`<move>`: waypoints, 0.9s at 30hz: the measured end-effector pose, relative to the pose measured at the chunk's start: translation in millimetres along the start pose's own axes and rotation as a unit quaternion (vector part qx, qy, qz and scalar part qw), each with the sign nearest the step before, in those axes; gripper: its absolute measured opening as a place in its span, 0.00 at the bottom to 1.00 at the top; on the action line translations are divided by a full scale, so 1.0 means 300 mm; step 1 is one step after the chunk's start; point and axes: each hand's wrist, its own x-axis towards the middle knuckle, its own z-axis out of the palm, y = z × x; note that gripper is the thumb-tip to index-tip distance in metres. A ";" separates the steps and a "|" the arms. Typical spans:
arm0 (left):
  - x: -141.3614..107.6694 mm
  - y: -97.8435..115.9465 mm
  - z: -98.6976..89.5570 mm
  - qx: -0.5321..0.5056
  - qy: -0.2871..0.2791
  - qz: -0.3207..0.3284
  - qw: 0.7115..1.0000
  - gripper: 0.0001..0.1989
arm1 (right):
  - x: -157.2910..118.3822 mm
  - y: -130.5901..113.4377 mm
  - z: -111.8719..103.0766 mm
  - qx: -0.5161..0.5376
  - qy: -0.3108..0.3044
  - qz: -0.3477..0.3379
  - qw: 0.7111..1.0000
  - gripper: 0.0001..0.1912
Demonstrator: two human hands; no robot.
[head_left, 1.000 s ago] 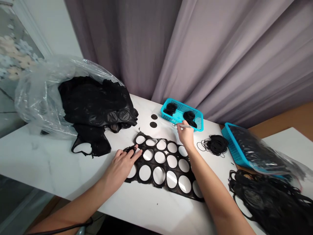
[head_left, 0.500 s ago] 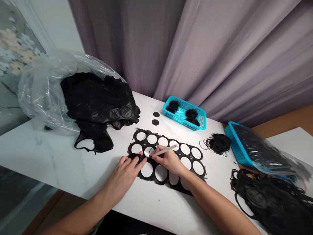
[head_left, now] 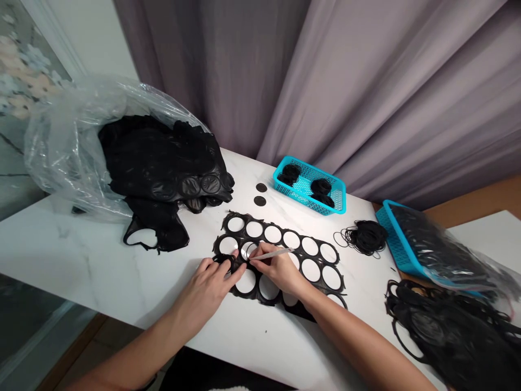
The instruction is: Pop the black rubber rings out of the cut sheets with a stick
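A black sheet with rows of round holes [head_left: 299, 242] lies flat on the white table. My right hand [head_left: 280, 269] pinches a thin, pale pen-like tool [head_left: 273, 253], its tip at a hole in the middle row near the sheet's left side. My left hand [head_left: 215, 279] rests on the sheet's left edge, fingers bent over a small bundle of thin black rings [head_left: 222, 262]; thumb and index finger reach toward the tool tip. A thin dark ring shows in the hole at the tip.
Black punched material [head_left: 163, 157] spills from a clear plastic bag [head_left: 81, 146] at left. Two dark discs [head_left: 260, 201] lie near a blue basket [head_left: 309, 187]. Right: black rings [head_left: 366, 237], a second blue basket [head_left: 401, 247], and black scraps [head_left: 443, 326].
My right hand has tilted the tool lower, closer to level, and shifted slightly left. My left hand has stayed nearly in place. The view has moved a little.
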 end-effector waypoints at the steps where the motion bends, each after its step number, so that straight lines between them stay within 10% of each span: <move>1: 0.000 0.000 0.001 0.000 -0.003 0.000 1.000 0.38 | -0.005 -0.003 0.005 -0.021 0.000 -0.015 1.000 0.07; 8: 0.001 -0.001 0.008 0.003 -0.009 0.001 1.000 0.37 | -0.014 -0.002 0.009 -0.252 -0.025 -0.153 0.955 0.05; 16: -0.007 -0.006 -0.007 -0.031 0.007 -0.006 0.999 0.43 | 0.136 0.079 -0.292 -0.182 0.324 -0.004 0.928 0.06; 21: -0.048 -0.009 -0.012 -0.087 0.070 -0.017 0.994 0.40 | 0.067 0.029 -0.191 0.100 0.158 0.066 0.980 0.14; 27: -0.146 0.073 -0.020 -0.090 0.052 0.001 0.995 0.36 | -0.079 -0.049 -0.012 0.235 -0.040 0.107 0.965 0.12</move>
